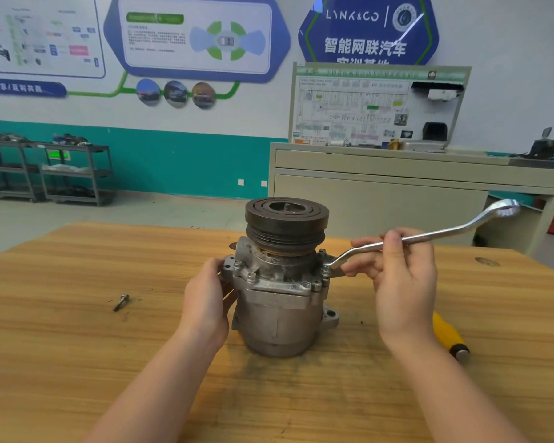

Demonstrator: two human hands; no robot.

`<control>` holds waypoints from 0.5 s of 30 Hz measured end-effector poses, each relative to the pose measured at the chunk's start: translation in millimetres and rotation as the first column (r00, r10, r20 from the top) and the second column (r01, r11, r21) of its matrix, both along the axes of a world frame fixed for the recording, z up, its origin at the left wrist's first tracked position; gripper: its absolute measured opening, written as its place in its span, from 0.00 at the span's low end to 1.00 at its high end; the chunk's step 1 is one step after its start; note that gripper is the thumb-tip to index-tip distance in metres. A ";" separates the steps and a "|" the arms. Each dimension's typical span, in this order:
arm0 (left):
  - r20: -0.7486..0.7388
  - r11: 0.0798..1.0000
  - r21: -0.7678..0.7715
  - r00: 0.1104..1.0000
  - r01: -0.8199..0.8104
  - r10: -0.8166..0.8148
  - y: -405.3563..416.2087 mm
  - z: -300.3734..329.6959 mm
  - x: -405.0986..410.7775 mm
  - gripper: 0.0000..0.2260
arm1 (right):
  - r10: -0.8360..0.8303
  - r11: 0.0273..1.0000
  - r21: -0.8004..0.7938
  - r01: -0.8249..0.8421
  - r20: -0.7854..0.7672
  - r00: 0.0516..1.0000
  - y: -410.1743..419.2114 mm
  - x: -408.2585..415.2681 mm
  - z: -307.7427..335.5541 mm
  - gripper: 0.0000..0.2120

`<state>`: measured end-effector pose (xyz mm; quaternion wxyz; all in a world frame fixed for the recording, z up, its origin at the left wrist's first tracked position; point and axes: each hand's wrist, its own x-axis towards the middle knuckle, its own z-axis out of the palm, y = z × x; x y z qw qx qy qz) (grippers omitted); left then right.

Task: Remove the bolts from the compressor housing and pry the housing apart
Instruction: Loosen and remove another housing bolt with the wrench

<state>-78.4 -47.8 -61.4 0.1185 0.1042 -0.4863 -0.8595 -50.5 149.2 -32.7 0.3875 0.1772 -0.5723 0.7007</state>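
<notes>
- Your forearms came up from the bottom edge of the frame, and under them ran the wooden table (77, 346), the biggest thing in view, filling the lower half.
- At the centre of the frame the compressor housing (279, 314) stood upright on the table, with its dark grooved pulley (287, 223) on top and several bolts (251, 276) seated around the flange.
- Your left hand (207, 302) rested against the left side of the housing, its fingers wrapped towards the mounting ear there and steadying the body.
- Your right hand (400, 282), right of centre, held the shank of a ring wrench (429, 236) between thumb and curled fingers; the other fingers were spread loosely below it.
- You had the wrench's lower ring end at a bolt on the right edge of the flange, while its free ring end pointed to the upper right.
- Lower right of the frame, a yellow handle (448, 335) with a metal butt lay on the table, partly hidden behind your right wrist.
- Left of centre, well apart from the housing, one loose bolt (121, 302) lay on the table.
</notes>
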 end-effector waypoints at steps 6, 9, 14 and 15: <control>0.001 1.000 -0.002 1.000 0.002 -0.002 -0.1 0.7 0.4 0.11 | -0.121 0.887 0.371 0.275 -0.388 0.914 -6.4 6.5 -10.3 0.05; 0.000 1.000 -0.002 1.000 -0.002 0.002 0.3 0.5 -0.1 0.11 | -0.180 0.822 0.410 0.396 -0.472 0.863 -10.9 6.1 -18.6 0.10; 0.007 1.000 -0.005 1.000 0.005 -0.005 0.5 1.0 -0.6 0.12 | -0.232 0.909 0.231 0.346 -0.410 0.882 -24.7 10.6 -24.5 0.06; 0.008 1.000 -0.009 1.000 0.009 -0.009 0.5 1.3 -0.2 0.12 | -0.221 0.948 0.140 0.287 -0.358 0.907 -27.2 12.0 -22.9 0.03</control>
